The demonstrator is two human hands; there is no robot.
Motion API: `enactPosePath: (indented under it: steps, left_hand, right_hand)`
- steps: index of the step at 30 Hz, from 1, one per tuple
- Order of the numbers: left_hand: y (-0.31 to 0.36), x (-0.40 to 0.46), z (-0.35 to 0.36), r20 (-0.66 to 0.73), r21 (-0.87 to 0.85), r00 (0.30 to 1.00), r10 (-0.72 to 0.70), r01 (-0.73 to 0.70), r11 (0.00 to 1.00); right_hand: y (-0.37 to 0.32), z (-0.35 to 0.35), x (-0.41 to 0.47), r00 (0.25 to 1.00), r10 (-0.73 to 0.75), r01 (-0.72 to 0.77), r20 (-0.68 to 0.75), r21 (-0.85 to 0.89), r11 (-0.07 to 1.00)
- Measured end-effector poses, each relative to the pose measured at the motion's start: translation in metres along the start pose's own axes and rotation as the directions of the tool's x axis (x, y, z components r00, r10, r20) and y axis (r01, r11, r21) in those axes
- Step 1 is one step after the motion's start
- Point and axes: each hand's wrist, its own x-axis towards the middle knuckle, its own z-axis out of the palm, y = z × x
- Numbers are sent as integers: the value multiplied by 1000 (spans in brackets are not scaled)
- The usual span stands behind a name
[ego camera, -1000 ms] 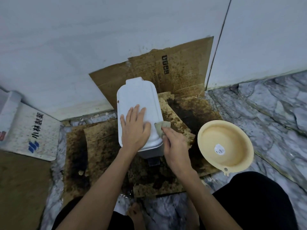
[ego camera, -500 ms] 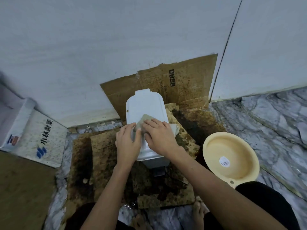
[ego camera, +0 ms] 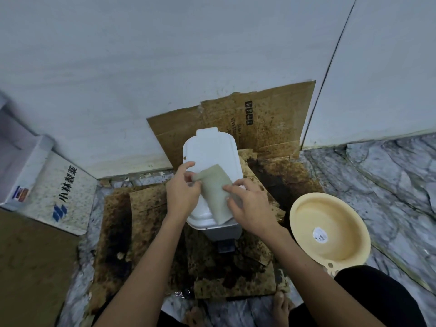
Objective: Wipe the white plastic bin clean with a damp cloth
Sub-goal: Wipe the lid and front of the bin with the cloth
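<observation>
Two hands over the white plastic bin (ego camera: 207,149), upright on stained cardboard sheets (ego camera: 153,213) near the foot of a pale wall (ego camera: 165,55). Lid closed, a small brown spot by its left edge. Grey-green damp cloth (ego camera: 215,192) spread across the near half of the lid, one end drooping past the front rim. Left hand (ego camera: 182,192) pinching the cloth's far-left corner between thumb and fingertips. Right hand (ego camera: 251,206) on the cloth's right edge, fingers curled loosely over it; whether gripping or only pressing, cannot tell. Both forearms crossing the near side of the bin, hiding most of its front wall; a grey foot pedal (ego camera: 226,246) just visible beneath.

More cardboard (ego camera: 271,121) propped against the wall behind the bin, spotted brown, with printed handling symbols. Dark wet patches on the sheets to the right and left of the bin. Right of the bin, a cream plastic basin (ego camera: 330,230) lying on grey marbled floor (ego camera: 389,185), a round white sticker in its bottom, nothing else seen inside. Far left, a white carton (ego camera: 68,197) with blue logo and dark characters, flat on the floor beside a brown mat (ego camera: 30,267). Bare toes and black clothing at the bottom edge.
</observation>
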Motion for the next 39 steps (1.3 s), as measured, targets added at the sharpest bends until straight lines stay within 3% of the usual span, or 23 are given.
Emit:
enactPosePath:
  steps: [3, 5, 7, 10, 14, 19, 23, 25, 29, 39]
  left_hand:
    - [0, 1, -4, -63, 106, 993, 96, -89, 990]
    - [0, -11, 0, -85, 191, 973, 214, -195, 962]
    - [5, -29, 9, -23, 241, 961, 276, -263, 934]
    - [1, -48, 32, 162, 316, 957, 239, -280, 907]
    - [-12, -50, 44, 233, 488, 934, 271, -354, 798]
    - [-30, -41, 25, 130, 377, 958, 255, -285, 881]
    - [-42, -39, 4, 54, 55, 998, 35, -38, 998]
    - [-43, -40, 0, 51, -143, 998, -49, 55, 988]
    - [-57, -40, -1, 55, -475, 971, -232, 229, 849]
    - [-66, -85, 10, 16, -496, 973, -231, 208, 843]
  right_hand:
    - [-15, 13, -2, 995, -35, 34, 90, 10, 999]
    - [-17, 15, 0, 997, -44, 42, 69, 26, 999]
    - [-7, 14, 7, 1000, -16, 16, -14, 25, 1000]
    - [14, 13, 23, 988, 49, -52, -143, -15, 999]
    - [22, 20, 42, 990, 108, -94, -87, 150, 984]
    - [25, 42, 41, 991, 123, -108, -61, 203, 973]
    - [30, 44, 40, 989, 130, -112, -68, 230, 967]
    - [31, 46, 40, 988, 130, -104, -89, 248, 963]
    - [31, 47, 39, 984, 147, -115, -102, 269, 956]
    - [28, 46, 34, 980, 154, -113, -130, 280, 953]
